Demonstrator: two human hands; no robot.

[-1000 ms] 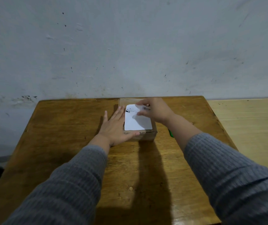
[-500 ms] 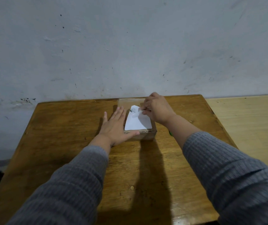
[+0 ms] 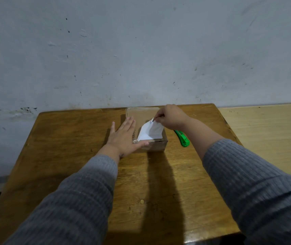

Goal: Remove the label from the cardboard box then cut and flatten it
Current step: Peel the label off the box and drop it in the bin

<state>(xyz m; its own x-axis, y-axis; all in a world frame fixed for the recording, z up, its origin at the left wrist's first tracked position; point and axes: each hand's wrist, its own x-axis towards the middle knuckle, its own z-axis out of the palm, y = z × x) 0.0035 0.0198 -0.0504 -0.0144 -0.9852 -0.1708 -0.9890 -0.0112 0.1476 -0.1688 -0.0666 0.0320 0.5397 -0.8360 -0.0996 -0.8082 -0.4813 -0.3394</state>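
Wooden table [image 3: 74, 138]: left hand [image 3: 123, 137] flat against cardboard box [image 3: 156, 145], right hand [image 3: 171, 117] grip pinching half-peeled label [image 3: 150, 133].

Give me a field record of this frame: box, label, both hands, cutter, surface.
box: cardboard box closed, on wooden table near the wall
label: white label far corner peeled up and folded toward the camera, near edge still stuck
left hand: left hand flat, open, pressed on the box's left side
right hand: right hand pinching the lifted label corner
cutter: green utility knife on the table right of the box, untouched
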